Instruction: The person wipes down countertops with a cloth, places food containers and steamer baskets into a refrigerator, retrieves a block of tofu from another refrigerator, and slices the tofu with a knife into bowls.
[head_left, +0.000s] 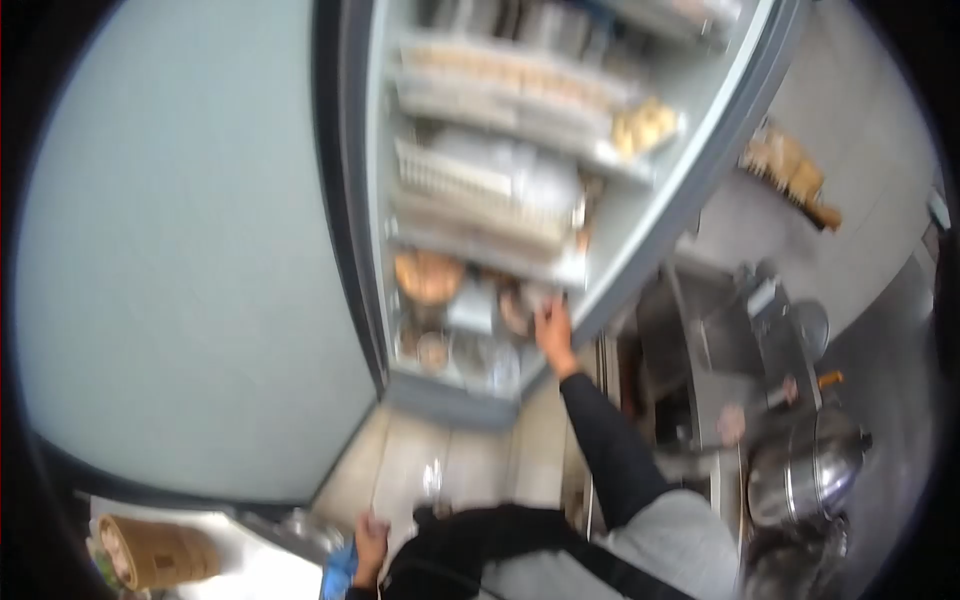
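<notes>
My right hand (553, 328) reaches into the lower part of an open fridge (450, 398), at the right side of a low shelf. Its fingers are closed at the edge of a blurred item, which I cannot make out. Left of it on the low shelves are an orange-brown round container (428, 277), a pale box (470, 308) and clear containers (484, 358). My left hand (371, 538) is low in the view, beside something blue (339, 570); its fingers look curled, and blur hides whether they hold anything.
The fridge door (190, 250) stands open on the left. Upper shelves hold trays (500, 75) and yellow pieces (645, 127). A wooden steamer (165, 553) is at bottom left. A metal sink (700, 330) and a steel pot (808, 470) are on the right.
</notes>
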